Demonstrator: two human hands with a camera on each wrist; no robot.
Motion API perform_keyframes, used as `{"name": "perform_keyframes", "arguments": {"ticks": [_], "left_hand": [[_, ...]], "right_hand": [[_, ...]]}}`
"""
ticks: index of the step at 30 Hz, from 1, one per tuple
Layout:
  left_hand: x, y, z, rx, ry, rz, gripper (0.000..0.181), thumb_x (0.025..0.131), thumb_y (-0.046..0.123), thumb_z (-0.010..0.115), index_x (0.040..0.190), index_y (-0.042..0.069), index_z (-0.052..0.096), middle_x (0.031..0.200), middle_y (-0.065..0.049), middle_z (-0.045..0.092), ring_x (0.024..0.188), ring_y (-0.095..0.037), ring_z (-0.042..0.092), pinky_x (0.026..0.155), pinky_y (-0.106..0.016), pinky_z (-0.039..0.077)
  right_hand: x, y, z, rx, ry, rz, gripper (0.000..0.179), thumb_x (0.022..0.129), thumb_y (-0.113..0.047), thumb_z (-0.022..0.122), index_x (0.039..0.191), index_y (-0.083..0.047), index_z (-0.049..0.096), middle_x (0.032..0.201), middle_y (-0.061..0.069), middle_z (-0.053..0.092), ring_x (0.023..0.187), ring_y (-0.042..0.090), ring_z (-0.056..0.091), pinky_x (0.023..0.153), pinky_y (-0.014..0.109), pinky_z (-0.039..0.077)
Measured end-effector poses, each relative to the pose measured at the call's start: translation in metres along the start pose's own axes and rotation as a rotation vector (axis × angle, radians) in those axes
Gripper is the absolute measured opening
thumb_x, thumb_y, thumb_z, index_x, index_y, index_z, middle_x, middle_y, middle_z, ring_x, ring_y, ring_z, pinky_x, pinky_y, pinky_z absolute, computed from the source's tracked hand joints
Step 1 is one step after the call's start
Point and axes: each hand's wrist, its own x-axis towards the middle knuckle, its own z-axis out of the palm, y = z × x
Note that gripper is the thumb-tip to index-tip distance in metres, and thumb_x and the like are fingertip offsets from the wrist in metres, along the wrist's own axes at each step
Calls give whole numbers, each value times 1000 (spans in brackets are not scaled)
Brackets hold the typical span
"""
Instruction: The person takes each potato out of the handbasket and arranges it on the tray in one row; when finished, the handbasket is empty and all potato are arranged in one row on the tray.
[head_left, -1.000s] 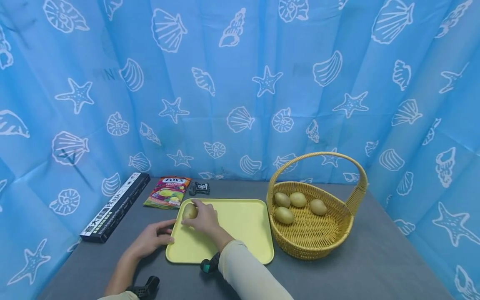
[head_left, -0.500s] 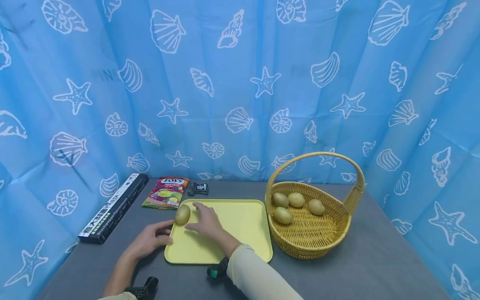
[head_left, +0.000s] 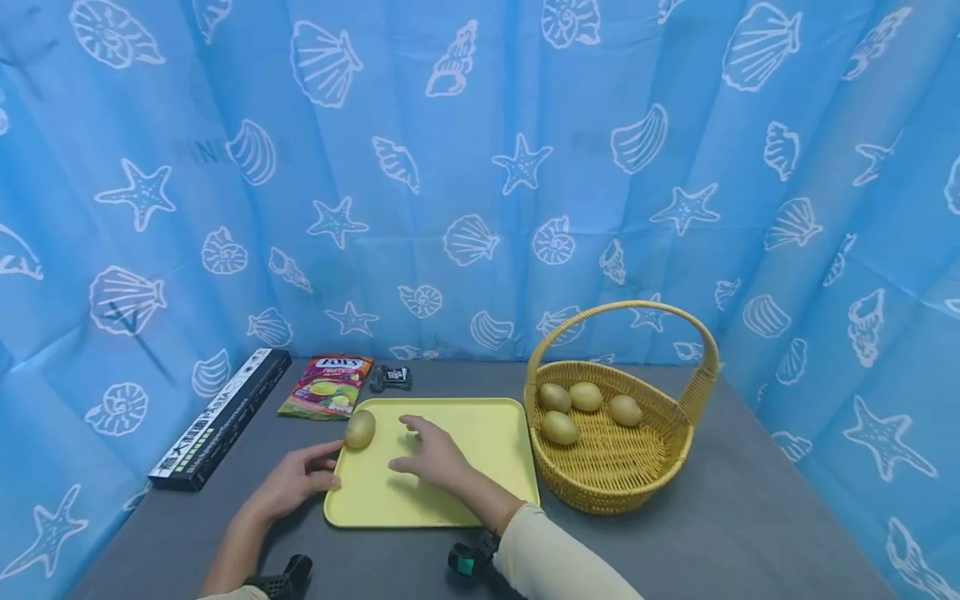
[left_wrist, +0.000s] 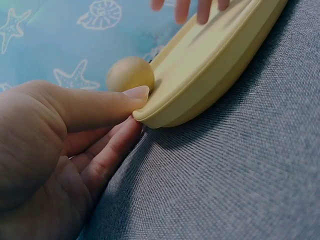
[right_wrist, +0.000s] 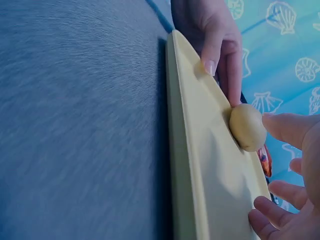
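Note:
A yellow-brown potato (head_left: 360, 429) lies in the far left corner of the pale yellow tray (head_left: 465, 425). My left hand (head_left: 292, 482) holds the tray's left rim, thumb (left_wrist: 132, 95) over the edge and fingers (left_wrist: 112, 147) below it in the left wrist view. Over the tray, to the right of the potato, is my right hand (head_left: 435, 454), fingers spread and holding nothing. The right wrist view shows a gap between this hand and the potato (right_wrist: 248, 127).
To the tray's right stands a yellow wicker basket (head_left: 592, 500) with a tall handle and several potatoes (head_left: 559, 427) inside. A long black pasta box (head_left: 221, 421), a candy bag (head_left: 327, 386) and a small black packet (head_left: 392, 377) lie left and behind. A shell-patterned curtain (head_left: 480, 192) hangs behind.
My right hand has let go of the potato and drawn back to the right. The potato has shifted left into the tray's corner. My left hand stays on the rim.

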Motion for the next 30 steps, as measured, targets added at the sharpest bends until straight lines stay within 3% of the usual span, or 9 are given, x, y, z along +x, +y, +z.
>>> {"name": "perform_keyframes", "arguments": {"ticks": [6, 12, 18, 23, 30], "left_hand": [[0, -1, -1, -7, 0, -21, 67, 83, 22, 77, 140, -1, 49, 113, -12, 65, 105, -28, 60, 88, -48, 48], [0, 2, 0, 10, 8, -45, 67, 83, 22, 77, 140, 0, 50, 112, -11, 65, 104, -27, 60, 91, -51, 46], [0, 4, -1, 10, 5, -46, 67, 83, 22, 76, 140, -1, 49, 113, -12, 65, 105, -28, 59, 91, -52, 46], [0, 3, 0, 0, 5, -39, 66, 84, 22, 76, 141, -1, 49, 115, -13, 64, 106, -28, 59, 91, -50, 46], [1, 2, 0, 2, -5, -30, 67, 84, 24, 75, 141, -1, 48, 117, -14, 63, 106, -29, 59, 91, -51, 46]], "right_hand": [[-22, 4, -20, 45, -36, -14, 67, 83, -22, 78, 142, -11, 49, 135, 12, 55, 120, 32, 54, 89, 41, 49], [-48, 4, -50, 89, -91, -95, 58, 88, -21, 72, 141, -12, 49, 133, 13, 55, 115, 30, 56, 88, 42, 49], [-74, 2, -88, -30, -152, -228, 50, 91, -22, 70, 137, -14, 54, 128, 6, 59, 108, 24, 61, 87, 40, 50], [-90, 1, -124, -105, -124, -340, 43, 90, -21, 70, 130, -12, 59, 119, 4, 65, 101, 22, 64, 85, 39, 51], [-102, 5, -173, -121, -87, -356, 32, 91, -18, 70, 121, -10, 65, 108, 1, 68, 95, 22, 66, 82, 40, 53]]}}
